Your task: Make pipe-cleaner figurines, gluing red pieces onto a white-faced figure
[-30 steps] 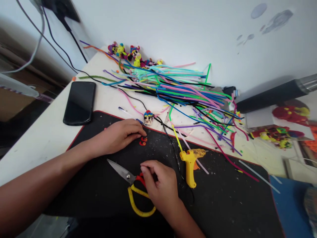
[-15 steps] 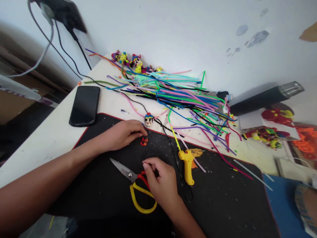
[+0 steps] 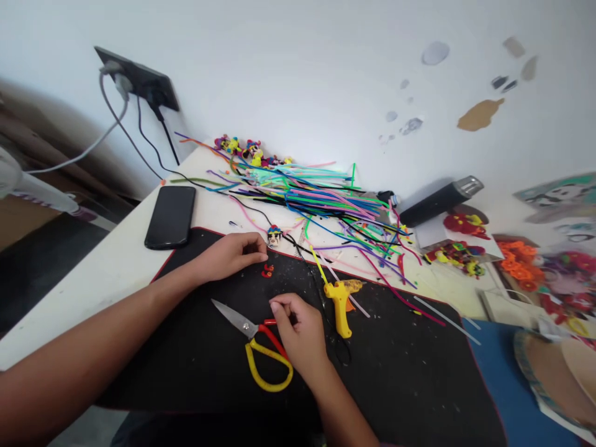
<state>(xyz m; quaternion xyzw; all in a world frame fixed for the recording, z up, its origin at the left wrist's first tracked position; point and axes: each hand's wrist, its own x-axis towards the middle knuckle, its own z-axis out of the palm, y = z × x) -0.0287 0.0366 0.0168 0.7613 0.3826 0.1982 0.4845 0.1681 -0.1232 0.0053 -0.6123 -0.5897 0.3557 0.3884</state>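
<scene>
Small red curled pieces (image 3: 267,274) look light and soft — pinch their edges. Left hand (image 3: 235,256), right hand (image 3: 305,338): fingers closed, contents can't be told.

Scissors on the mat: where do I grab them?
I'd grip the yellow loop, coming from the near right, beside the right hand. The scissors lie flat on the mat with the blades pointing away to the left, and that loop shows clearly, while the hand partly hides the red handle.
</scene>
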